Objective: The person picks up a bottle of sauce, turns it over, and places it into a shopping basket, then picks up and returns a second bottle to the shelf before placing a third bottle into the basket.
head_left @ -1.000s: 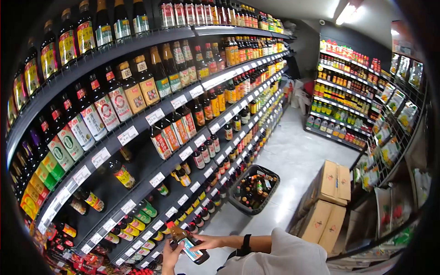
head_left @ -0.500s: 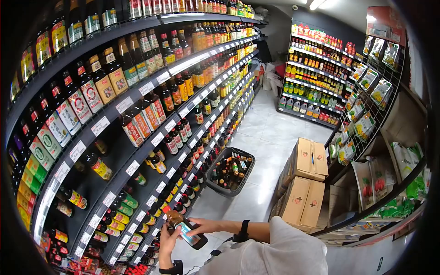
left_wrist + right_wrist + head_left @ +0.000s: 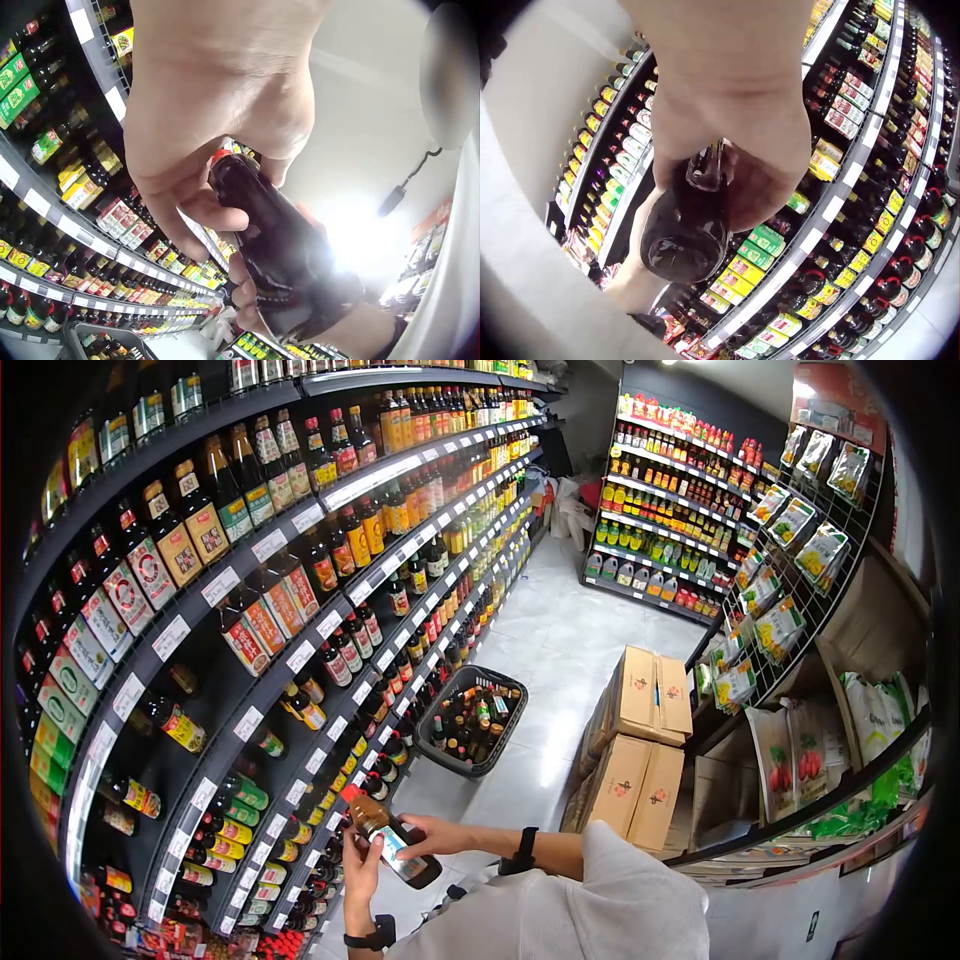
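Head view: the left grip (image 3: pixel 360 872) holds the bottle (image 3: pixel 392 839) near its neck, the right grip (image 3: pixel 437 835) its body, label (image 3: pixel 411 866) upward, probably for reading; a basket (image 3: pixel 458 766) stands at one o'clock. Left wrist: fingers (image 3: pixel 223 216) curl below the red cap (image 3: pixel 220 156), likely steadying. Right wrist: the base (image 3: pixel 676 259) points toward seven o'clock

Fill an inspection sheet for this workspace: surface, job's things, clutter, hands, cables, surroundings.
Surface: pale, shiny floor.
Job's things: dark bottle, red-capped, tilted, held in both hands.
Clutter: basket of bottles on the floor; cartons stacked to the right.
Hands: left hand grips the neck end; right hand grips lower down.
Cables: one dark cord, left wrist view.
Surroundings: stocked shelves on the left; packets hanging on the right.
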`<state>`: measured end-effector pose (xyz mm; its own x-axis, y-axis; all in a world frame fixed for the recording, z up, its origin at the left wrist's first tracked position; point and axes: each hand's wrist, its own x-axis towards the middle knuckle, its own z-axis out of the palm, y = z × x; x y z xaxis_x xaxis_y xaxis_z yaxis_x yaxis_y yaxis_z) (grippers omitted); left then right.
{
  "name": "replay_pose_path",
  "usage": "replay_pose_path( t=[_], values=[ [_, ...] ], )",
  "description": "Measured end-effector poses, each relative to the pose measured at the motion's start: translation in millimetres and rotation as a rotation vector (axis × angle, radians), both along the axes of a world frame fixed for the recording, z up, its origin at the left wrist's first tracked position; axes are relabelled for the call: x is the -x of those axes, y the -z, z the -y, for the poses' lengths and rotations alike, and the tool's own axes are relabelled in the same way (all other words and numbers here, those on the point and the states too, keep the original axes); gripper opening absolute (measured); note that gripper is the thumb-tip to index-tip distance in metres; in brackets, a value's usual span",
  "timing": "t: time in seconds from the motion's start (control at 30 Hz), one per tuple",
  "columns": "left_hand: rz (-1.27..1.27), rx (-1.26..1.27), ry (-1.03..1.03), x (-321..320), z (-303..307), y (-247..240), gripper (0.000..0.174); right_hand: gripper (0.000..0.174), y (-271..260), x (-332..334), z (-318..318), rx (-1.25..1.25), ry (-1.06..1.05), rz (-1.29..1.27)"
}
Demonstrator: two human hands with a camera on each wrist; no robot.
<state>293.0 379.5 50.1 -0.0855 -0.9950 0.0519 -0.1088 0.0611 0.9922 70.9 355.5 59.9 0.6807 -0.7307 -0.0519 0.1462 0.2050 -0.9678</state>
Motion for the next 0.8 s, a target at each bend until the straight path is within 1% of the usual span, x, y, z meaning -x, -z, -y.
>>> replay_pose_path(
  t=[0.03, 0.13, 0.23, 0.33, 0.43, 0.53, 0.7, 0.73, 0.77, 0.8],
  values=[
    [-0.003, 0.007, 0.009, 2, -2, -1, 0.042, 0.064, 2, 1, 0, -0.011, -0.009, 0.037],
    [-0.074, -0.017, -0.012, 14, -10, -13, 0.044, 0.066, -1, 9, -1, -0.058, -0.066, -0.007],
    [-0.033, -0.013, -0.015, 12, -11, -7, 0.046, 0.054, 19, 7, 6, 0.129, -0.073, -0.154],
    [0.003, -0.021, -0.041, 13, -13, -2, 0.046, 0.049, 31, 5, 7, 0.036, -0.08, -0.047],
    [-0.04, -0.014, -0.042, 17, -13, -4, 0.046, 0.046, 34, 7, 7, 0.011, -0.081, -0.009],
    [-0.011, -0.016, -0.051, 23, -15, -12, 0.047, 0.045, 34, 10, 9, 0.072, -0.067, -0.08],
    [0.049, -0.022, -0.079, 14, -14, 7, 0.052, 0.046, 26, 15, 12, 0.158, -0.048, -0.185],
    [0.044, -0.041, -0.076, 16, -14, 3, 0.054, 0.046, 24, 16, 12, 0.179, -0.05, -0.197],
    [-0.026, -0.079, -0.072, 21, -17, -2, 0.05, 0.045, 29, 16, 13, 0.2, -0.038, -0.211],
    [-0.095, -0.114, -0.08, 26, -20, -13, 0.046, 0.048, 21, 17, 14, 0.142, -0.074, -0.221]
  ],
)
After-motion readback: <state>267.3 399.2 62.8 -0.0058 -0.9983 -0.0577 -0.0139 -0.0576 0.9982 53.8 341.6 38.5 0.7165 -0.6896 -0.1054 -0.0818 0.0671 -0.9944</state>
